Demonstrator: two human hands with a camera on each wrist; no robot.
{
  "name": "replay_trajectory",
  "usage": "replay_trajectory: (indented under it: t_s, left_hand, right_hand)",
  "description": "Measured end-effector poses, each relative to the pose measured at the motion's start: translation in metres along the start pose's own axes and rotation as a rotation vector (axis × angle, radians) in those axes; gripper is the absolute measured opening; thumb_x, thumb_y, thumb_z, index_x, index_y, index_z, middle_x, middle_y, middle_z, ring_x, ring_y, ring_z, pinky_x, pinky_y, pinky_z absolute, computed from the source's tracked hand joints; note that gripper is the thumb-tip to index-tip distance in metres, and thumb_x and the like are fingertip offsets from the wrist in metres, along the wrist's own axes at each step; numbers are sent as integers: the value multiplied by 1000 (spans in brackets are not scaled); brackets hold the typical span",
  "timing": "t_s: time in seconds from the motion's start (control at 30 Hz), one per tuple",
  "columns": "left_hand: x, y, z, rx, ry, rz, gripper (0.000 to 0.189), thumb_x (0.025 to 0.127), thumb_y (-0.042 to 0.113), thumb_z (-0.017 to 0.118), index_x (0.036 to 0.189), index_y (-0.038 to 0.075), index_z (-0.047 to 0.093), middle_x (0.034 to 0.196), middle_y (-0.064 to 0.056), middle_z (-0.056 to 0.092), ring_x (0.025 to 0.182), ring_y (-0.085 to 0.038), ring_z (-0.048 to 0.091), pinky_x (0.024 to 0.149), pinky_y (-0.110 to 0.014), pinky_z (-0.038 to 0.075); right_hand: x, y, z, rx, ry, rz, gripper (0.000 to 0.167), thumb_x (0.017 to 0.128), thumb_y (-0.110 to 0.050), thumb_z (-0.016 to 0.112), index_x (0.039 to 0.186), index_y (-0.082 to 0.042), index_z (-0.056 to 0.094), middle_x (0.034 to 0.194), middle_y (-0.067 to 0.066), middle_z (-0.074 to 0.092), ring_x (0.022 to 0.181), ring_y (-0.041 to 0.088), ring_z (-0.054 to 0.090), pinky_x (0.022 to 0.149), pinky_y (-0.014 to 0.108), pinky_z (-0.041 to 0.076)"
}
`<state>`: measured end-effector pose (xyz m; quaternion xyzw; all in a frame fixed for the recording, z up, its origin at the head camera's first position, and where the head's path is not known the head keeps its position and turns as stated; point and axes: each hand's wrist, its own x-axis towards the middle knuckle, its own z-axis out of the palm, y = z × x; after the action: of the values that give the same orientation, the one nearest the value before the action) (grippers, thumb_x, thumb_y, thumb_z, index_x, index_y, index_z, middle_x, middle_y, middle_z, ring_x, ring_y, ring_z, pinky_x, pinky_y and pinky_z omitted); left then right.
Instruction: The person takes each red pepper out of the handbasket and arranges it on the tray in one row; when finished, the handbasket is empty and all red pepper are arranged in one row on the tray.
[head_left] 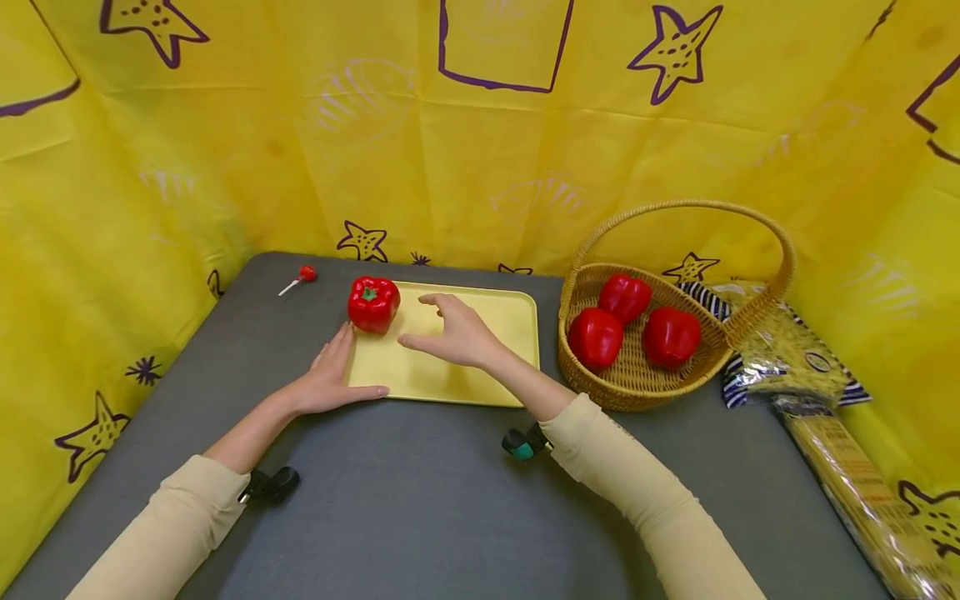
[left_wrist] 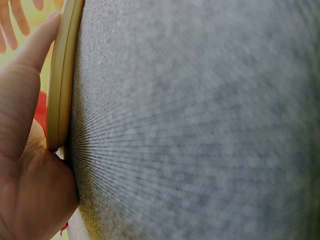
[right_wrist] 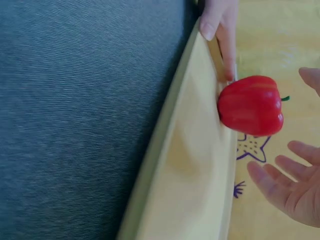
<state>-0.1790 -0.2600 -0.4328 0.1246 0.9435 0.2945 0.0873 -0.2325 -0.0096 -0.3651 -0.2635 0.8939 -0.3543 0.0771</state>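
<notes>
The red bell pepper (head_left: 373, 304) stands upright on the yellow tray (head_left: 502, 308), at its left end near the far corner, covering part of the rim in the head view. Because it is so close to this rim, I think a small push from the right could tip it over onto the surface (head_left: 420, 500). The left grip (head_left: 327, 375) is not clenched: its fingers lie along the tray's left side, its thumb along the near edge. The fingertips are just beside the pepper; whether they touch it, I cannot tell. If this grip pushes unevenly, the tray may turn and the pepper may roll. The right grip (head_left: 453, 333) is released, above the tray. Further right, its forearm could bump the basket (head_left: 630, 396) if it swings outward.
</notes>
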Motion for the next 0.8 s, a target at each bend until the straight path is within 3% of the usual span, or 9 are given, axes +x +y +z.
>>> replay_trajectory:
  t_s: [0.23, 0.47, 0.6, 0.8]
  left_hand:
    - [-1, -1, 0, -8, 7, 4, 124, 80, 56, 72, 153, -2, -11, 159, -25, -8, 145, -44, -1, 110, -66, 4]
    - [0, -3, 2, -8, 13, 14, 124, 80, 55, 73, 153, 0, -11, 160, -24, -8, 145, -43, 0, 110, -65, 5]
    - [1, -3, 2, -10, 1, 7, 124, 80, 55, 72, 153, 0, -12, 160, -24, -8, 145, -43, -1, 111, -65, 5]
    - [0, -1, 0, -15, 4, 15, 124, 80, 54, 72, 153, -1, -12, 159, -25, -7, 145, -44, 0, 110, -66, 5]
  right_hand:
    - [-16, 10, -3, 29, 0, 24, 74, 83, -49, 72, 142, -11, 48, 142, 8, 49, 124, 29, 50, 97, 42, 44]
    - [-31, 23, -7, 40, 64, 15, 71, 83, -46, 74, 140, -13, 50, 139, 3, 52, 123, 25, 53, 93, 38, 48]
    - [-43, 30, -10, 85, 96, 17, 68, 83, -41, 77, 139, -12, 52, 138, 1, 53, 121, 23, 53, 87, 36, 52]
    - [-62, 40, -18, 158, 119, 9, 64, 83, -36, 77, 137, -12, 53, 138, 1, 53, 121, 24, 54, 89, 42, 52]
